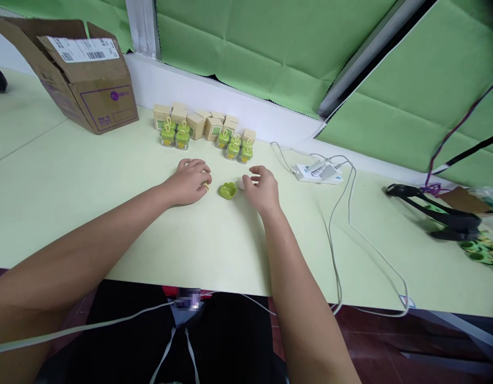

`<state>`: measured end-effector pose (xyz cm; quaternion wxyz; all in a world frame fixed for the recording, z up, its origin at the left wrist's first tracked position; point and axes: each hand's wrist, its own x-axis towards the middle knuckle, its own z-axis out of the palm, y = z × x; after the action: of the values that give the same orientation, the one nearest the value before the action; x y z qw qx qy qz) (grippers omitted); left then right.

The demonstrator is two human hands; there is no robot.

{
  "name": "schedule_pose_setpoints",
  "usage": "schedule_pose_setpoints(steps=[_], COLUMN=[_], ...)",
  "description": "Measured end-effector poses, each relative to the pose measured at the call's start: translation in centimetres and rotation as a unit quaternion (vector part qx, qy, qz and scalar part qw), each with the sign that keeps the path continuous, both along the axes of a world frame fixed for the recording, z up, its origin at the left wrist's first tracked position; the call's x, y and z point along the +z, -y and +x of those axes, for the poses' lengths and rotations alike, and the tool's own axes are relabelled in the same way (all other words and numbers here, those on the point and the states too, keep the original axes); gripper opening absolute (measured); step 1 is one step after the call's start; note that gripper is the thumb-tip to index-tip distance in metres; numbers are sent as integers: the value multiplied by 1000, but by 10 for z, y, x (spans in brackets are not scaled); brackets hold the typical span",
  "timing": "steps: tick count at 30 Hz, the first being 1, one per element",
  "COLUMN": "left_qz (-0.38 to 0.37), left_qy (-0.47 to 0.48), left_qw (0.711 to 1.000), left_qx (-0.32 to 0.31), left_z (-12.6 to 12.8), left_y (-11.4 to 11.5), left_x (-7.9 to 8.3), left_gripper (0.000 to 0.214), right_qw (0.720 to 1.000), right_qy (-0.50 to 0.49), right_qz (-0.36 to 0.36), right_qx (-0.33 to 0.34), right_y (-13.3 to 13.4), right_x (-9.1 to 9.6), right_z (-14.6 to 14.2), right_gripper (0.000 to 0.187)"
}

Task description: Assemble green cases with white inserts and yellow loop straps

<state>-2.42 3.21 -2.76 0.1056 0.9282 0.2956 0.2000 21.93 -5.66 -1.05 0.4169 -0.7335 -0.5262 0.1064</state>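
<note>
An upturned green flower-shaped lid [228, 190] lies on the table between my two hands. To its left, my left hand [192, 181] rests palm down with curled fingers; a yellowish edge peeks out at the fingertips, and the rest of that thing is hidden. On the lid's other side, my right hand [263, 191] is bent around a small white piece [241, 184], mostly covered by the thumb and fingers. Farther back stand small clear jars with green lids and loops, one group on the left [175, 135] and one on the right [233, 148].
Small brown boxes [196, 126] stand behind the jars by the wall. A large open carton [106, 104] is at the back left. A white power strip [317, 174] with looping cables lies to the right, and a black stand-like object [438, 210] sits farther right.
</note>
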Motion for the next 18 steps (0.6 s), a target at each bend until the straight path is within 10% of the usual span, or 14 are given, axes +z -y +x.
schedule_pose_setpoints(steps=[18], left_qz=[-9], left_qy=[15], left_qw=[1000], left_qx=[-1], left_z=[0], left_y=[0], left_x=[2], left_gripper=[6], right_qw=[983], right_qy=[-24], right_qz=[164], right_qx=[-76], right_y=[4], right_x=[12], right_z=[-2], right_gripper=[30])
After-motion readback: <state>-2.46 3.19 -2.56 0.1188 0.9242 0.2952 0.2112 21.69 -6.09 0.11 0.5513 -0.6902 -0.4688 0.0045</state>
